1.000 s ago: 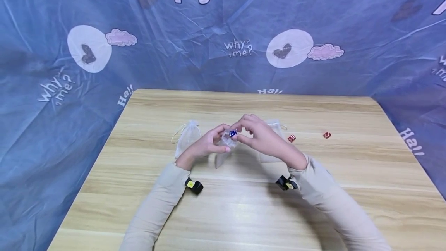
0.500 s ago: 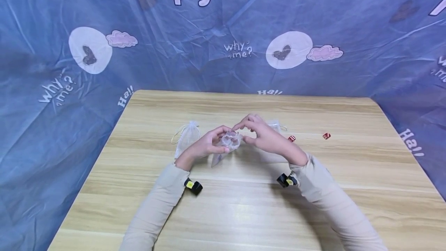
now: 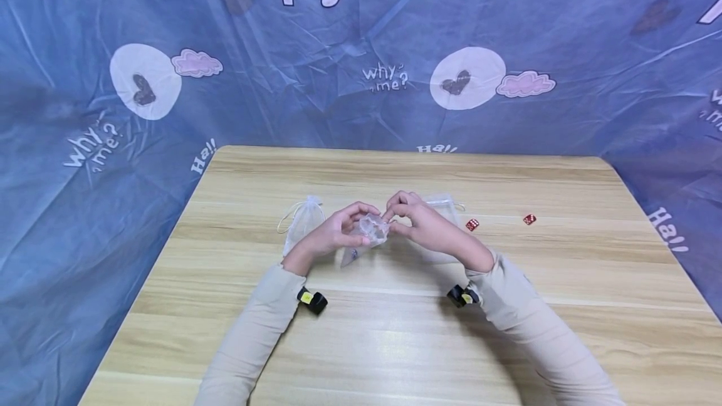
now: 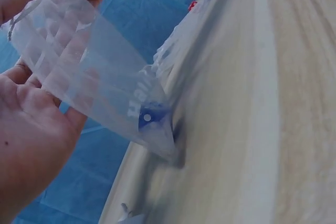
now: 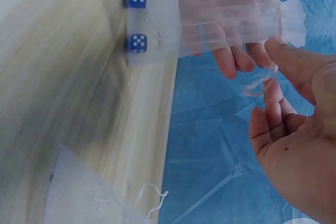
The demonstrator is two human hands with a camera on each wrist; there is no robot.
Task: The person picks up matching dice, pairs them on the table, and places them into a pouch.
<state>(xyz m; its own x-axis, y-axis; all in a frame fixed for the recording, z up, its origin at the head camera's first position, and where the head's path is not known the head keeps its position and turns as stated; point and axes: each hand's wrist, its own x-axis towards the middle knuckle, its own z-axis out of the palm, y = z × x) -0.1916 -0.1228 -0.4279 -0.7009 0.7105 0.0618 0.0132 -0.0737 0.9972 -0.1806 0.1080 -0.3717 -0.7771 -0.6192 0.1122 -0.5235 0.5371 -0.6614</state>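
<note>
A sheer white drawstring bag [image 3: 355,249] hangs slanted over the table, its gathered mouth upward. My left hand [image 3: 329,232] holds it near the top, fingers behind the mesh and thumb in front. Two blue dice [image 5: 138,42] lie at the bottom of the bag, visible through the cloth in the right wrist view. At the bag's mouth my right hand [image 3: 425,224] pinches the thin drawstring [image 5: 274,71] between thumb and fingers. In the left wrist view one blue die [image 4: 151,117] shows through the mesh.
Another sheer bag [image 3: 304,224] with a gold cord lies on the table [image 3: 361,343] at left. A further sheer bag [image 3: 442,208] lies partly behind my right hand. Two red dice [image 3: 472,224] rest apart at the right. A blue printed cloth [image 3: 316,105] hangs behind.
A second ago my right fingers held a blue die over the bag's mouth. The die dropped inside, and the right hand now pinches the drawstring at the rim. The left hand stays put.
</note>
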